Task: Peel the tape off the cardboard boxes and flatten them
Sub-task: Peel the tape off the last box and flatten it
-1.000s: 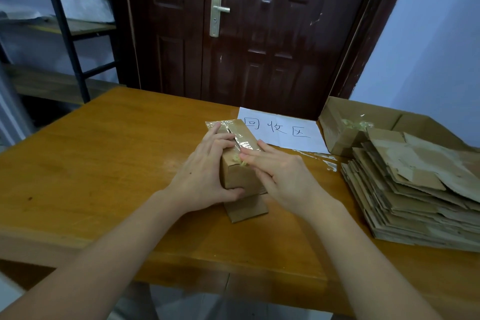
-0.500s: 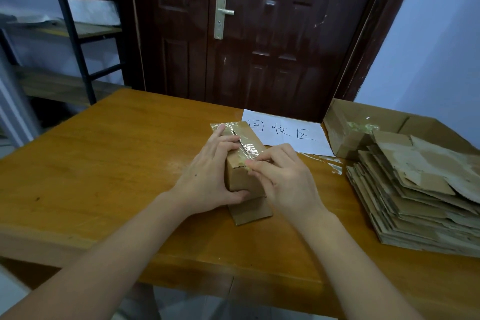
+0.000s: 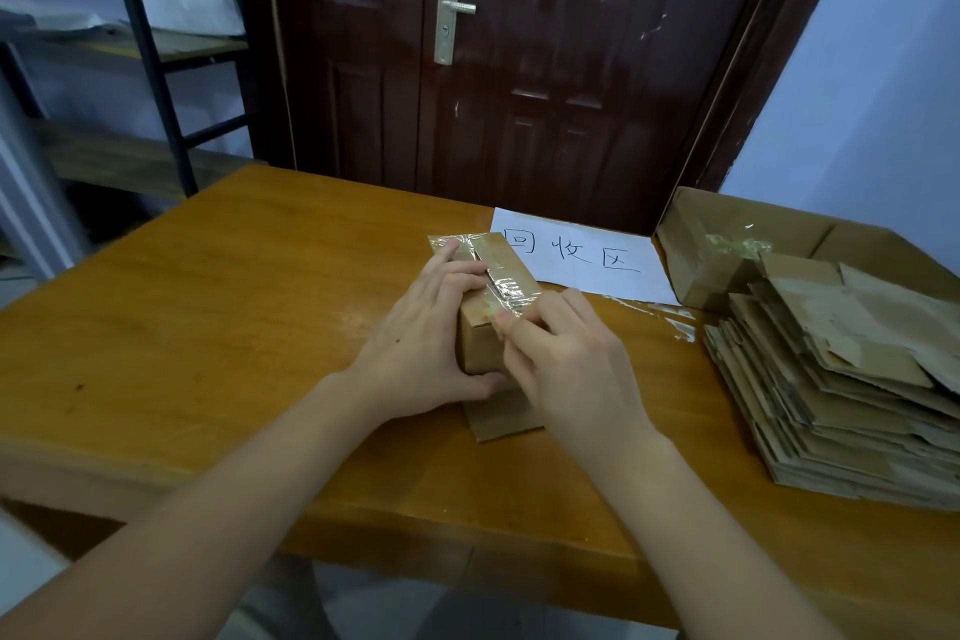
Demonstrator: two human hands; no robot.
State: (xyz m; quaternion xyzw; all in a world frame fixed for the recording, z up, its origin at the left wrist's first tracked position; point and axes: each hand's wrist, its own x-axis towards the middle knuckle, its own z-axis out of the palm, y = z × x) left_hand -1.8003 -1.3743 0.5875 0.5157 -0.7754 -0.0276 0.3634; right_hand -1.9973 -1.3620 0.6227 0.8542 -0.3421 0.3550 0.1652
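A small brown cardboard box [image 3: 480, 343] stands on the wooden table [image 3: 208, 327], its bottom flap folded out toward me. Clear tape [image 3: 506, 288] runs along the top seam and looks wrinkled near the front edge. My left hand [image 3: 421, 353] wraps the box's left side, thumb under the front and fingers on top. My right hand [image 3: 566, 353] rests against the right front corner, with thumb and forefinger pinching at the tape's near end.
A white paper sheet [image 3: 582, 255] with handwritten characters lies behind the box. At the right sits a stack of flattened cardboard [image 3: 841, 379] and an open carton [image 3: 727, 244] holding crumpled tape. Tape scraps [image 3: 675, 322] lie between. A dark door stands behind the table.
My right hand's fingers have curled from flat on the box top into a pinch at the tape's front end. The left hand stays put on the box.
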